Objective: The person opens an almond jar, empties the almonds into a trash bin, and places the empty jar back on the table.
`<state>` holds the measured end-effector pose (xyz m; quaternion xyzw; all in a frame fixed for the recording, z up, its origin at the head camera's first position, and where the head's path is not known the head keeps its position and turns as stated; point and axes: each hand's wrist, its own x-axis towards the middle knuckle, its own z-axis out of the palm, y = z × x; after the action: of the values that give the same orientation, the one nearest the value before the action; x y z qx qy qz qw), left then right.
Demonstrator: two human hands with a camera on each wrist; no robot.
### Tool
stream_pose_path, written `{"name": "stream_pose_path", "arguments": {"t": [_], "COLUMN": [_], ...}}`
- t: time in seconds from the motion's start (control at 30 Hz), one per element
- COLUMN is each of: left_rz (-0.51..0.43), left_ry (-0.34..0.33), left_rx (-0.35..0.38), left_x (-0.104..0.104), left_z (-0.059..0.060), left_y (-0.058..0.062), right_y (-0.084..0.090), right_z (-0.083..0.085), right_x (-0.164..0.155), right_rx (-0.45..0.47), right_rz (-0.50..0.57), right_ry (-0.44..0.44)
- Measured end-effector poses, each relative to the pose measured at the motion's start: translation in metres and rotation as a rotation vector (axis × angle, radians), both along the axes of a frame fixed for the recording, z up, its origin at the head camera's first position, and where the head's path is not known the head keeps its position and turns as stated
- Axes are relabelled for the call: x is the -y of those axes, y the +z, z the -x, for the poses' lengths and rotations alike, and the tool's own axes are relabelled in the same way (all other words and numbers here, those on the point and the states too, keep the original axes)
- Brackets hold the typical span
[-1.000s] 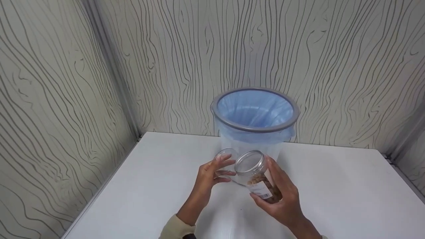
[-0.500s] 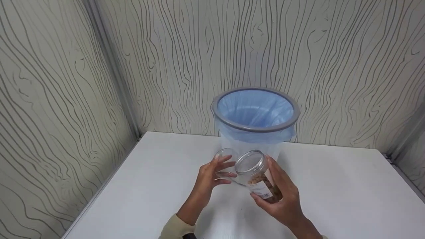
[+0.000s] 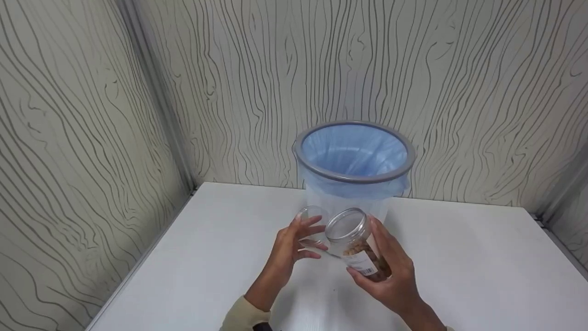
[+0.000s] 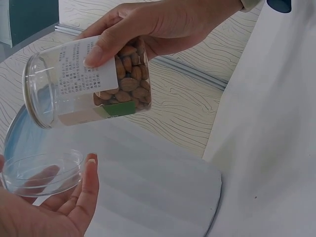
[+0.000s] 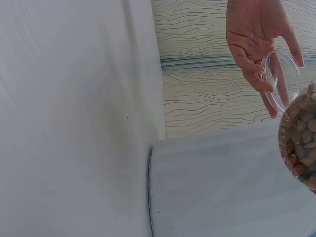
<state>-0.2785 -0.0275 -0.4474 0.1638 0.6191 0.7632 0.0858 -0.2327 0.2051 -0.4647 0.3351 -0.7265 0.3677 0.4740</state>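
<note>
Right hand grips jar round its side; the thumb presses on the label in the left wrist view. Jar is clear, uncapped, held in the air over the table, tilted, mouth end toward the left hand. Almonds fill the base end; right wrist view shows them through the bottom.

Label is white, with many rows of small dark characters, Chinese-looking, too blurred to read. Barcode near the label's lower edge in head view, digits unreadable, with small illegible lines above it. Left wrist view also shows a green patch and a pale pinkish strip next to it. Brand can't be made out.

Left hand grips clear lid by the rim, between thumb and fingers. Lid is apart from the jar, near its mouth, transparent and plain.

Bin stands on the table beyond both hands: whitish body, grey rim, blue bag lining it and folded over the outside. Wood-grain patterned walls behind and at left. Beige sleeve on left arm.
</note>
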Motion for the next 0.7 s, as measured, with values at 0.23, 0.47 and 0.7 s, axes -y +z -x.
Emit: {"name": "stream_pose_path", "arguments": {"t": [0.23, 0.47, 0.7], "left_rz": [-0.001, 0.019, 0.017], "left_ry": [-0.012, -0.014, -0.023], "left_rx": [0.027, 0.042, 0.081], "left_x": [0.0004, 0.0009, -0.0001], "left_z": [0.0008, 0.0011, 0.0008], "left_y": [-0.0013, -0.0023, -0.001], "right_y": [0.0004, -0.0034, -0.0066], "right_z": [-0.0002, 0.0016, 0.0051], "right_x": [0.0005, -0.001, -0.0028], "right_rx": [-0.008, -0.005, -0.015], "right_rz": [0.001, -0.005, -0.003], "right_ry": [-0.004, -0.008, 0.012]}}
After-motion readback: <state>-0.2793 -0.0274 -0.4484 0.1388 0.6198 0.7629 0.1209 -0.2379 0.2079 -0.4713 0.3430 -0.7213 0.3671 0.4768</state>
